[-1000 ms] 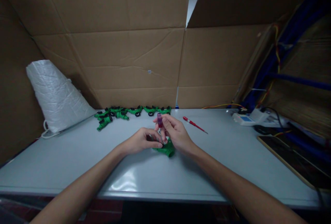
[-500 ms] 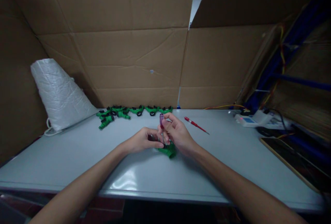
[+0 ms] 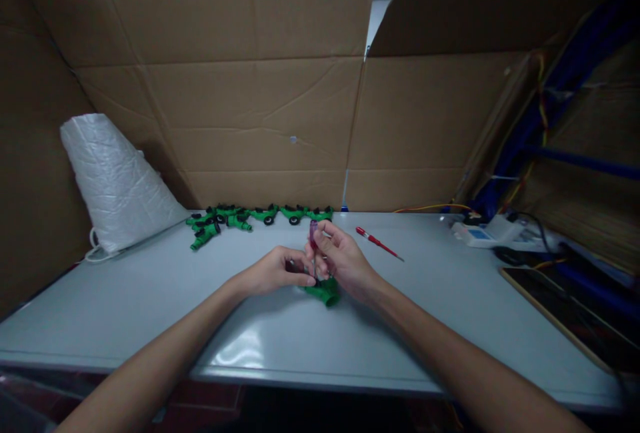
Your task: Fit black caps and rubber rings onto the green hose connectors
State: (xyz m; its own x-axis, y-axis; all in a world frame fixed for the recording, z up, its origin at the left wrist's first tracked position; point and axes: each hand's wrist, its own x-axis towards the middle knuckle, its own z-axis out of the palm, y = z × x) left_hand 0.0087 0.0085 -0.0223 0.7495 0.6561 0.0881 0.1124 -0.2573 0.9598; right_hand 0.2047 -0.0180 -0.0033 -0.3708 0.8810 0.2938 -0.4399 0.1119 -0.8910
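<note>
My right hand point(image 3: 345, 256) grips the purple-red handle of a screwdriver point(image 3: 314, 231), which stands upright with its thin shaft pointing down. The shaft meets a green Y-shaped hose fitting point(image 3: 325, 293) on the table, close in front of me. My left hand point(image 3: 283, 271) is closed around the fitting's far side, thumb beside the screwdriver's tip. Fingers hide much of the fitting and the exact spot where the tip rests. To the right of my right hand lies a second screwdriver point(image 3: 377, 243), red and slim.
Several green fittings with black parts point(image 3: 240, 216) line the back of the grey table point(image 3: 150, 313). A white wrapped bundle point(image 3: 113, 179) leans at the left. On the right are a white power strip point(image 3: 480, 236) and a dark flat panel point(image 3: 560, 306). Cardboard walls point(image 3: 260, 99) stand behind.
Both hands stay nearly in place on the fitting and screwdriver. The screwdriver's handle has shifted very slightly; everything else looks the same.
</note>
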